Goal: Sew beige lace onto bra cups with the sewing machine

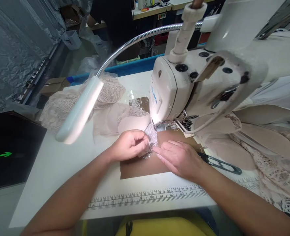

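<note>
A piece of pale lace fabric [152, 134] runs under the needle area of a white sewing machine [168, 88], joined to a smooth pale bra cup [132, 123]. My left hand [131, 144] is closed in a pinch on the left side of the lace, just in front of the machine. On the right, my right hand [179, 157] rests low over the brown plate [145, 168], its thumb and fingertips meeting at the near edge of the lace. The needle and presser foot are mostly hidden behind the machine head.
A lit lamp [79, 111] on a bendy metal neck hangs at left. Lace pieces [109, 90] lie behind it; more cups and lace [268, 137] are heaped right. A dark slotted tool [221, 164] lies beside my right wrist. A ruler strip [145, 198] lines the front. A person [113, 23] sits beyond.
</note>
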### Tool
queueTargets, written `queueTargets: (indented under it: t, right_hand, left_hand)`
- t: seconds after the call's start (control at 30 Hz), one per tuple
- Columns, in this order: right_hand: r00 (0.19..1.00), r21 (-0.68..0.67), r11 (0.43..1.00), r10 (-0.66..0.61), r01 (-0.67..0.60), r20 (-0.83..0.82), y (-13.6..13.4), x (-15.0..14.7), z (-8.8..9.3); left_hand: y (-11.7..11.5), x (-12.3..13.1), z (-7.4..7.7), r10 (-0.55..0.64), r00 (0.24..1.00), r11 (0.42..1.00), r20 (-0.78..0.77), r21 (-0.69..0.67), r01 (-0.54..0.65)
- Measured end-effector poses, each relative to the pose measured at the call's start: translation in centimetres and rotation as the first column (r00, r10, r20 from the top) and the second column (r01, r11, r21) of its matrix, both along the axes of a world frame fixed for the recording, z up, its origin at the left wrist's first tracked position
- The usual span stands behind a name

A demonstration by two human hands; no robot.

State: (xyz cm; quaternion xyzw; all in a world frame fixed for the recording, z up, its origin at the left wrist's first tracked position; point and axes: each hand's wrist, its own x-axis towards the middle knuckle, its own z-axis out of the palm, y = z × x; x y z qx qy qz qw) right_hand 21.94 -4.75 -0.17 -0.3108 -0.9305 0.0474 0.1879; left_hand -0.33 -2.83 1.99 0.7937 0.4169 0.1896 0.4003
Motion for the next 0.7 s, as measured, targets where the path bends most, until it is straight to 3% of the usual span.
queueTargets:
  t: [0.07, 0.2, 0.4, 0.6, 0.7]
  right_hand:
    - [1.000, 0.020, 1.000, 0.008, -0.008, 0.002, -0.06, 0.03, -0.12]
    - [0.999, 0.024, 0.999, 0.032, -0.032, 0.008, -0.16, 0.11, -0.08]
    - [0.998, -0.038, 0.999, 0.037, -0.035, 0.047, -0.26, 0.04, 0.39]
    - [0.997, -0.050, 0.997, 0.063, -0.060, 0.049, -0.16, 0.23, 0.36]
    - [0.999, -0.046, 0.999, 0.026, -0.027, -0.025, -0.11, 0.48, 0.20]
  left_hand:
    - [0.03, -0.12, 0.06, -0.033, 0.999, 0.999, 0.001, 0.007, 0.033]
    - [0.31, -0.24, 0.06, -0.154, 0.984, 0.971, -0.092, 0.171, 0.168]
    - [0.53, -0.59, -0.15, -0.246, 0.953, 0.932, -0.176, 0.226, 0.282]
    - [0.30, -0.62, -0.12, -0.265, 0.903, 0.880, -0.338, 0.297, 0.369]
    - [0.16, -0.57, -0.26, -0.248, 0.881, 0.840, -0.402, 0.364, 0.403]
